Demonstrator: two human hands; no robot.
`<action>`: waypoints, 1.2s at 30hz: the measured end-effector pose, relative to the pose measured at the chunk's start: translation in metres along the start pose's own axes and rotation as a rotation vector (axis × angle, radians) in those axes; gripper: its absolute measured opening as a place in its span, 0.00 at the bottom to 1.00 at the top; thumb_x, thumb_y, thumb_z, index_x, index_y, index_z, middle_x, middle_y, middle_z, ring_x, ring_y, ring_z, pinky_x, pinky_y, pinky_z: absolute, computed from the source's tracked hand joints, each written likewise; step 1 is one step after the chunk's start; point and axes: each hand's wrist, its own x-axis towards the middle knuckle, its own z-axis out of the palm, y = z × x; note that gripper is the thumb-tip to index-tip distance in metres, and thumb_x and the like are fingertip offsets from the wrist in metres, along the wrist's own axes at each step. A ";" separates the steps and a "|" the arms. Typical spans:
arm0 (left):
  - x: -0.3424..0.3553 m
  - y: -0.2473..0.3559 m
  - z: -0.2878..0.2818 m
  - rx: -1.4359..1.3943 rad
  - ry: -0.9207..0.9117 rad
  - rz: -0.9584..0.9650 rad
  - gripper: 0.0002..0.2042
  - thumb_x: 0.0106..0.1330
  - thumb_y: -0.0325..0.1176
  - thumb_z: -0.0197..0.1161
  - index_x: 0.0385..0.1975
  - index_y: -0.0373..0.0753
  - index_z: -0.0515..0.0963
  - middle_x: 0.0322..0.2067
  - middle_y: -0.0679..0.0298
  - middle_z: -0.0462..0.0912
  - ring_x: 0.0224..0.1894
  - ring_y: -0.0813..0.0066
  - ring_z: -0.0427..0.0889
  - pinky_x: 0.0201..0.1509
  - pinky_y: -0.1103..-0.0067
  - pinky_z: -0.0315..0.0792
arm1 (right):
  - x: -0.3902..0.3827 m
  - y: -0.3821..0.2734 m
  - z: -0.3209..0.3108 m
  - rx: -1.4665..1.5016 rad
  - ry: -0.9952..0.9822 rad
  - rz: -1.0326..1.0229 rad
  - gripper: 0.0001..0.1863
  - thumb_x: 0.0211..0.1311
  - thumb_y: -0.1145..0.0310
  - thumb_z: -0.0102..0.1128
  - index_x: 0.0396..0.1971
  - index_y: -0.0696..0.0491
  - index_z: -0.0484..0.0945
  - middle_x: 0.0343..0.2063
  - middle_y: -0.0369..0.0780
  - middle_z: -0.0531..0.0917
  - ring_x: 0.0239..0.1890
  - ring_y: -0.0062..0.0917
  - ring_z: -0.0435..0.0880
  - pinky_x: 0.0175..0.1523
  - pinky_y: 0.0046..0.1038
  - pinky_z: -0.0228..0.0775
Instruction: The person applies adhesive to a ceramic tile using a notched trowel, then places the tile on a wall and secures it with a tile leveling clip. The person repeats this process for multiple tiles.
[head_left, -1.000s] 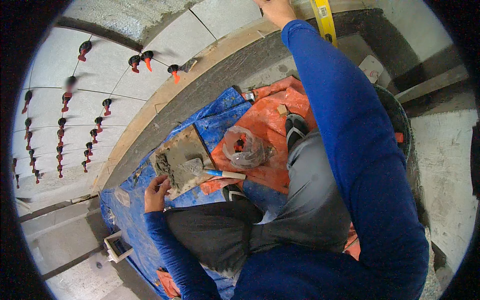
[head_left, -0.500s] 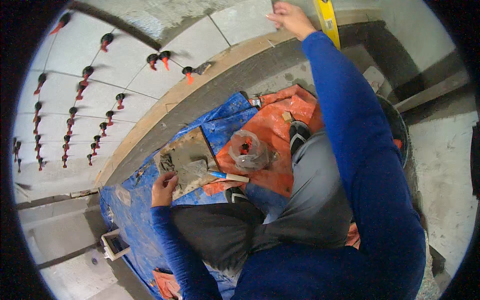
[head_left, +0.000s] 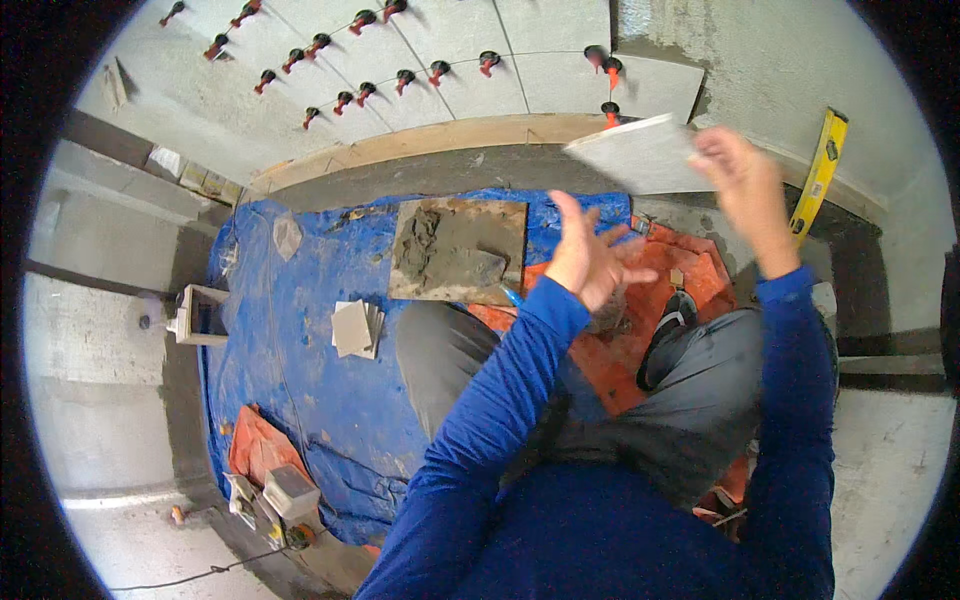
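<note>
Remote log, head view: I see the right hand (head_left: 742,190) clamped on the right edge of a pale tile (head_left: 645,160), held tilted near the wooden strip (head_left: 450,132); fingers blurred. Left hand (head_left: 592,258) apart from it, fingers spread. Behind that, a clear plastic bag (head_left: 608,318), mostly hidden; I cannot read its contents. Pale rectangular tub (head_left: 290,492), lower left: contents unclear. Board (head_left: 512,232) carries grey mortar (head_left: 418,240) and trowel (head_left: 488,268).

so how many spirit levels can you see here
1: a yellow spirit level, at the upper right of the view, to the right of the right hand. Others could be hidden from this camera.
</note>
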 end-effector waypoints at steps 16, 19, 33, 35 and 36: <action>-0.147 0.167 -0.218 -0.352 -0.058 0.929 0.51 0.60 0.77 0.53 0.67 0.32 0.67 0.67 0.46 0.69 0.67 0.41 0.68 0.71 0.43 0.60 | -0.111 -0.027 0.377 0.150 -0.613 0.449 0.22 0.61 0.60 0.67 0.51 0.55 0.78 0.44 0.53 0.85 0.48 0.51 0.83 0.51 0.48 0.75; -0.136 0.173 -0.260 -0.504 -0.268 0.957 0.51 0.61 0.77 0.51 0.69 0.33 0.64 0.69 0.45 0.67 0.68 0.40 0.67 0.72 0.43 0.58 | -0.150 0.011 0.443 0.027 -0.756 0.451 0.34 0.59 0.44 0.66 0.55 0.57 0.76 0.47 0.57 0.83 0.51 0.56 0.81 0.55 0.51 0.74; -0.081 0.119 -0.369 -0.590 0.286 0.838 0.61 0.53 0.86 0.44 0.71 0.31 0.59 0.66 0.33 0.64 0.66 0.28 0.66 0.68 0.38 0.60 | -0.041 0.015 0.460 -0.155 -0.755 0.187 0.20 0.68 0.61 0.57 0.55 0.55 0.72 0.42 0.55 0.82 0.41 0.54 0.83 0.42 0.53 0.76; -0.075 0.109 -0.381 -0.572 0.440 0.814 0.60 0.54 0.84 0.45 0.70 0.29 0.60 0.66 0.32 0.64 0.66 0.26 0.65 0.69 0.39 0.60 | 0.018 0.010 0.484 -0.197 -0.543 -0.148 0.21 0.68 0.66 0.55 0.59 0.54 0.72 0.42 0.52 0.83 0.40 0.49 0.85 0.38 0.49 0.79; -0.075 0.104 -0.384 -0.609 0.300 0.845 0.60 0.54 0.84 0.45 0.70 0.30 0.60 0.67 0.33 0.64 0.66 0.27 0.65 0.69 0.39 0.60 | 0.045 0.006 0.501 -0.314 -0.589 -0.207 0.21 0.68 0.68 0.53 0.59 0.54 0.72 0.42 0.50 0.84 0.40 0.46 0.86 0.38 0.45 0.80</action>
